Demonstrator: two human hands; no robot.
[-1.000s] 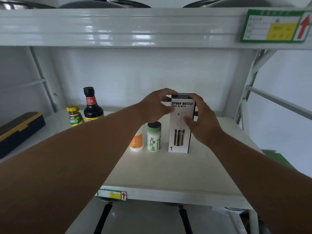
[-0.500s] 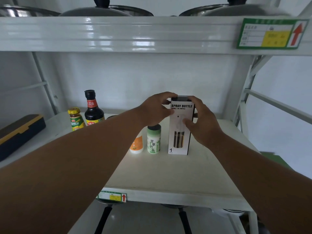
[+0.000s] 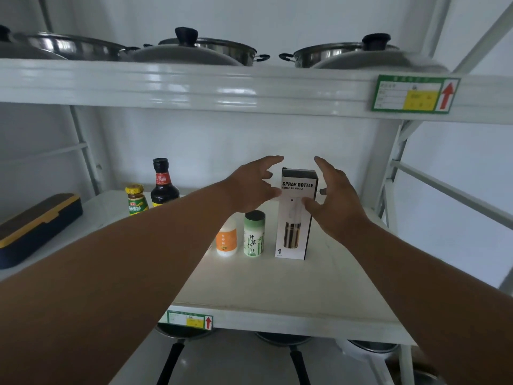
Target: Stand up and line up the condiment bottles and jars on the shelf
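From the head view, I am risking a topple: the tall spray bottle box [image 3: 295, 215] is standing upright on the shelf [image 3: 277, 284], just right of the green salt jar [image 3: 254, 233] and the orange-labelled jar [image 3: 226, 237], and a careless brush from either wrist could be knocking it into them. My left hand [image 3: 251, 187] is spreading wide, fingers straight, holding nothing. My right hand [image 3: 336, 200] is opening too, its thumb possibly grazing the box front; I cannot tell.
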